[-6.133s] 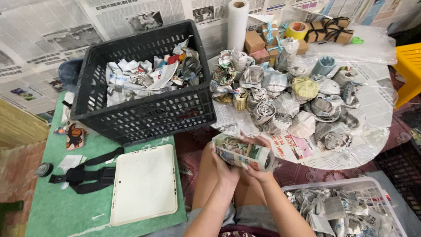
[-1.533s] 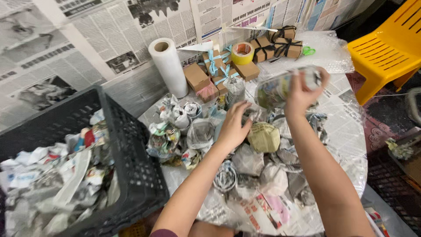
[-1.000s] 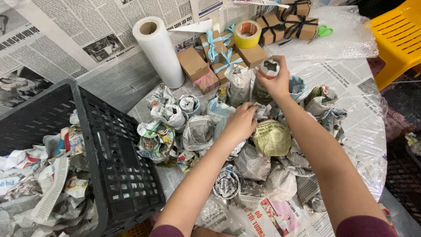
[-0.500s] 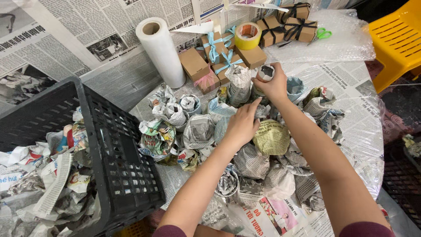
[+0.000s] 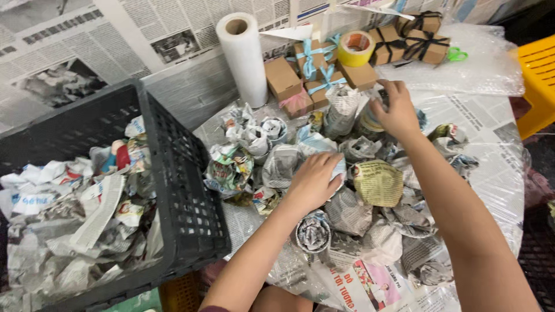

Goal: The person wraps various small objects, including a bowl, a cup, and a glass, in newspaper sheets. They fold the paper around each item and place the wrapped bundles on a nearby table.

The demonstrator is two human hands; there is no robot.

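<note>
Whereas the right hand held its newspaper-wrapped cup aloft moments earlier, it now grips it lowered among the wrapped bundles; left hand rests flat, grasping nothing.

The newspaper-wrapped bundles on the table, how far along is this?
Done: many wrapped bundles crowd the table. In hand: the right hand sets a wrapped jar at the far edge of the pile; the left hand rests on bundles in the middle. Left: the black crate holds plenty of crumpled newspaper.
</note>
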